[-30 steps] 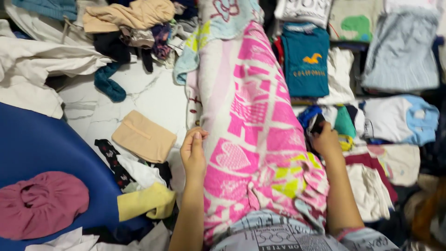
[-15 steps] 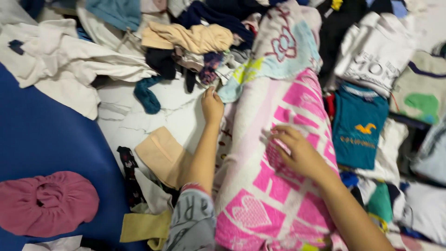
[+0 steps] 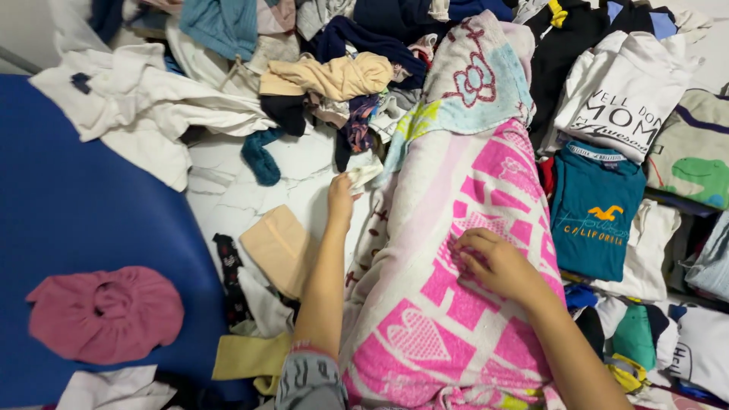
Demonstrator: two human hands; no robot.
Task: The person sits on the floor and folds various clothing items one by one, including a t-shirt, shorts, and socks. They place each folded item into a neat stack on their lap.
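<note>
My left hand (image 3: 340, 199) is in the middle of the frame, and its fingers pinch a small pale cloth (image 3: 363, 175) that lies at the left edge of the big pink and white towel (image 3: 456, 304). My right hand (image 3: 497, 262) rests flat on top of that towel, right of the middle, with the fingers bent a little and spread, holding nothing. The towel runs from the bottom of the frame up to the top, and its far end has a light blue part with a flower on it. Just left of my left arm, a folded tan cloth (image 3: 277, 249) lies on the white marble floor (image 3: 228, 193). Below it is a yellow cloth (image 3: 247, 357). At the lower left a round dark pink cloth (image 3: 106, 313) lies on a big blue sheet (image 3: 76, 220). Above my left hand is a messy heap with a beige top (image 3: 334, 76), a dark teal sock (image 3: 260, 158) and a white garment (image 3: 144, 106) at the upper left. To the right of the towel, folded clothes lie in rows: a teal shirt (image 3: 596, 220) with a yellow bird, and a white shirt (image 3: 623, 95) with black letters above it.
</note>
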